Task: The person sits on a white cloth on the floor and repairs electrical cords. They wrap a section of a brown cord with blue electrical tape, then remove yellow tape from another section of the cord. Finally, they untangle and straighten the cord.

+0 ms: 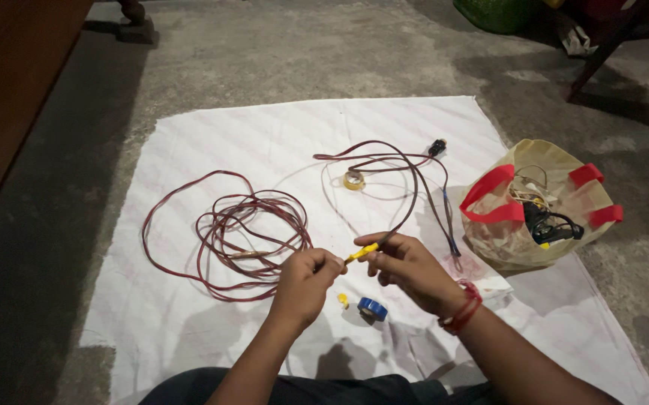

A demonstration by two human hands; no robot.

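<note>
Two hands meet over a white cloth (189, 150): the left hand (305, 281) and right hand (408, 266) both pinch a yellow-taped wire end (362, 252) between them. Just below lies a blue tape roll (373, 308). Farther off sit a coiled red wire (245, 232), a yellow tape roll (353, 180), and what seems a parts-filled bag (542, 202).

Rough grey concrete floor (287, 52) all around me, dim light, shadows pooling at 9 o'clock. Dark brown wooden panel (9, 97) along 10 o'clock. Dark wooden furniture leg (602, 52) slants at 1 o'clock, green bundle (497, 13) beside it. Small dark footed block (135, 26) at 11 o'clock.
</note>
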